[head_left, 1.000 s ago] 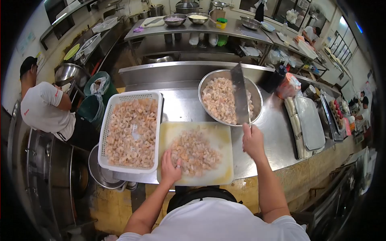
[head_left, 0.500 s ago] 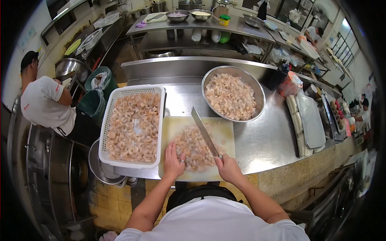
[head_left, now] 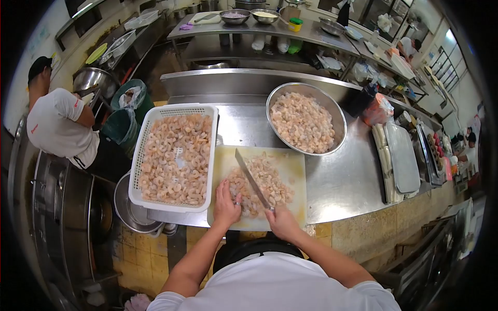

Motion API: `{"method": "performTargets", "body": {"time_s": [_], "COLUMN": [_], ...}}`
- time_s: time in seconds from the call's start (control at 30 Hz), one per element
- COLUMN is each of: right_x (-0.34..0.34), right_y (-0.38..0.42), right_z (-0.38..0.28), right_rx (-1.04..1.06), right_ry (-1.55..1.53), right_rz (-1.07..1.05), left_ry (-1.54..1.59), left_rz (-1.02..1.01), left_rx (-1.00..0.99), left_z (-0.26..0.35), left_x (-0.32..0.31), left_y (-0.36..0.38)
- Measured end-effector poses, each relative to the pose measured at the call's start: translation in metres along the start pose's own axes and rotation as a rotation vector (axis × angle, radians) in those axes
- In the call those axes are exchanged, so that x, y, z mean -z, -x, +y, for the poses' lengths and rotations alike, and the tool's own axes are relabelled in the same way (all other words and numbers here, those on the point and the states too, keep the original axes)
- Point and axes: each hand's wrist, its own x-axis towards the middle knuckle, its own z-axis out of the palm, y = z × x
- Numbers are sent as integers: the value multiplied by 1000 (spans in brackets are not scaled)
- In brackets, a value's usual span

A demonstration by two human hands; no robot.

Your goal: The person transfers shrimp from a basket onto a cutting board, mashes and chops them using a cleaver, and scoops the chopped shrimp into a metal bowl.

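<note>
My right hand [head_left: 284, 223] is closed around the handle of a long knife [head_left: 252, 179], whose blade slants up and left across a pile of peeled, cut shrimp [head_left: 274, 182]. That pile lies on a pale cutting board [head_left: 222, 154] on the steel table. At the pile's left edge rests my left hand [head_left: 226, 205], its fingers stretched forward against the shrimp and the thumb apart. To the left stands a white perforated basket [head_left: 207, 155] of whole peeled shrimp. Behind the board, on the right, a steel bowl [head_left: 342, 136] is full of shrimp pieces.
A person [head_left: 59, 122] stands at the left near green bins [head_left: 120, 124]. Another steel pot [head_left: 132, 212] sits below the table's left end. Trays and a lid [head_left: 402, 158] lie on the right. A back table [head_left: 259, 32] carries bowls.
My right hand has moved left, bringing the knife blade across the shrimp closer to my left hand. My left hand stays by the pile. The camera view has shifted slightly.
</note>
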Motion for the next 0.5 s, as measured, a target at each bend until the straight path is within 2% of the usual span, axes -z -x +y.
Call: {"method": "performTargets", "body": {"time_s": [0.07,0.17,0.27,0.37,0.47,0.5], "right_x": [-26,-15,15,-9,-44,-39], "right_y": [-13,-15,16,20,-11,-14], "right_z": [19,0,-34,-13,15,7], "right_rx": [19,-21,-87,-107,-35,-48], "right_ry": [18,-72,-41,14,-13,-59], "right_rz": [20,-1,-79,-105,50,32], "left_ry": [5,1,51,115,130,129], "left_rz": [-1,1,32,54,65,58], "left_rx": [15,24,19,49,39,38], "left_z": [2,-2,-9,-13,-14,-16], "left_x": [-1,-1,-5,-4,-8,-7], "left_y": [0,2,0,3,0,0]}}
